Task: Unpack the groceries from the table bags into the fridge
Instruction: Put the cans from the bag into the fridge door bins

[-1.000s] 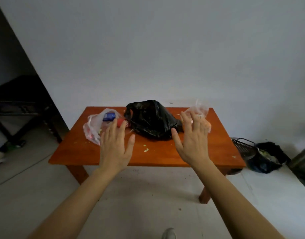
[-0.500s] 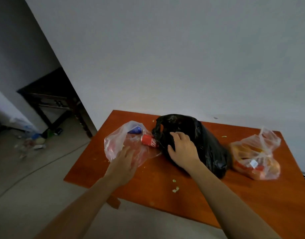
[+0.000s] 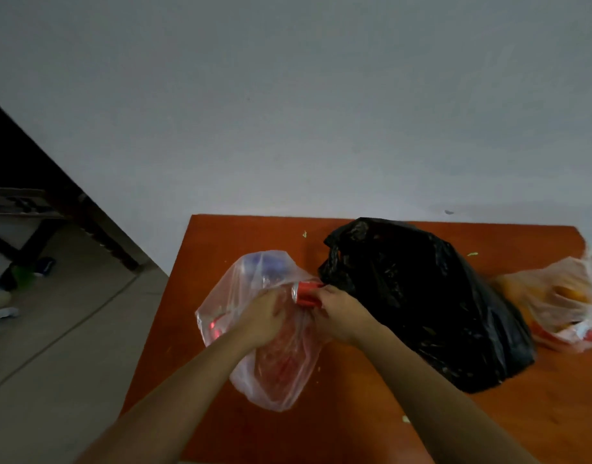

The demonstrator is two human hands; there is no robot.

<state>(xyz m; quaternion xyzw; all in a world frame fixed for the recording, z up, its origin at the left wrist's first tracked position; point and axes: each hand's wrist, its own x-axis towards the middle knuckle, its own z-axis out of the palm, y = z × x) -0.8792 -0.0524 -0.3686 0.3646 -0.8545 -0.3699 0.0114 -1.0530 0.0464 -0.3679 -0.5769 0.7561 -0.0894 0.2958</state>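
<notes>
Just left of the black bag [image 3: 421, 296], the red can [image 3: 306, 294] lay sideways, pointing at it; the right hand [image 3: 341, 316] gripped it; the left hand [image 3: 264, 316] clutched the clear bag [image 3: 271, 363].

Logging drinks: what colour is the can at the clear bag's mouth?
The can is red with a silver rim, best seen in the head view.

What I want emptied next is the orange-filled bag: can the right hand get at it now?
Probably not at once: the right hand grips the red can, and the black bag lies between it and the orange-filled bag.
</notes>
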